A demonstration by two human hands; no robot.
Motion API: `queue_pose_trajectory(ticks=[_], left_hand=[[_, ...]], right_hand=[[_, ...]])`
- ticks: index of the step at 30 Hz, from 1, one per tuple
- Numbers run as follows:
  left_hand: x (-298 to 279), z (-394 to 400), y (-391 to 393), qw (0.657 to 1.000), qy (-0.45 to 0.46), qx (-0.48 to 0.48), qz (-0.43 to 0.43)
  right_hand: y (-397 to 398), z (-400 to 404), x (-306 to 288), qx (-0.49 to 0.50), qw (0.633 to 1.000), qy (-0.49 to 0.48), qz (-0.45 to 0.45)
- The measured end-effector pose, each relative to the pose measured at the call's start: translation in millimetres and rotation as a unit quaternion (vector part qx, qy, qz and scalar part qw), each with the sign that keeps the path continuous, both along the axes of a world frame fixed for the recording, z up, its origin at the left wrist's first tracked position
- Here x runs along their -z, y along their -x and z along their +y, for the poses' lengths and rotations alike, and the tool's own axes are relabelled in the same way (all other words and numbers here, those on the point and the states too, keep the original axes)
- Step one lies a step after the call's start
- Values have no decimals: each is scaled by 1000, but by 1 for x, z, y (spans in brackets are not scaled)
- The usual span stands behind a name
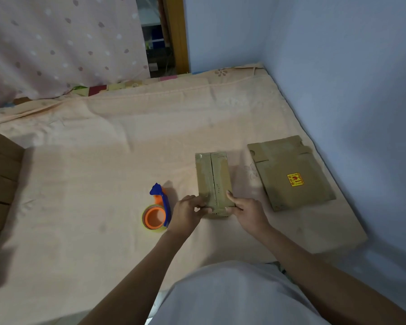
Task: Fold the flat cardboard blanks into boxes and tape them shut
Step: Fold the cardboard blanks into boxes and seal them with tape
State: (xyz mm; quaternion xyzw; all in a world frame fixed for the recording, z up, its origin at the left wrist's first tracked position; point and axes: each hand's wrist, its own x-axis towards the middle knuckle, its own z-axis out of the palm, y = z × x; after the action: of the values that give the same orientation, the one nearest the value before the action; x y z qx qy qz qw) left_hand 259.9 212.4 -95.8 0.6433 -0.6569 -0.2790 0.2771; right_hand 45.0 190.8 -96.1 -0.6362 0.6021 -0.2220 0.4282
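Hands of a person meet at the near end of a small folded brown cardboard box (213, 181), which lies on a bed covered with a peach-coloured sheet (92, 160). Left hand (186, 213) curls its grip on the box's near left corner, fingertips pinching the edge. Right hand (246, 209) holds the near right corner, thumb laid along the top. Clear tape runs down the box's centre seam. Just left of the left hand lies an orange tape roll in a blue dispenser (157, 211). Right of the box, apart from it, lies a flat brown cardboard blank with a yellow sticker (288, 172). Stacked brown cardboard boxes (0, 184) sit at the far left edge.
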Motion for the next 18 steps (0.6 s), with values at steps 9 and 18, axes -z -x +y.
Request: queue_pose_trajectory(ticks=[9, 18], left_hand=[[-1, 0, -11, 999, -14, 31, 2], [-42, -66, -19, 996, 16, 29, -78]], right_hand=[[4, 11, -18, 49, 988, -108, -94], [-23, 28, -32, 349, 811, -397, -251]])
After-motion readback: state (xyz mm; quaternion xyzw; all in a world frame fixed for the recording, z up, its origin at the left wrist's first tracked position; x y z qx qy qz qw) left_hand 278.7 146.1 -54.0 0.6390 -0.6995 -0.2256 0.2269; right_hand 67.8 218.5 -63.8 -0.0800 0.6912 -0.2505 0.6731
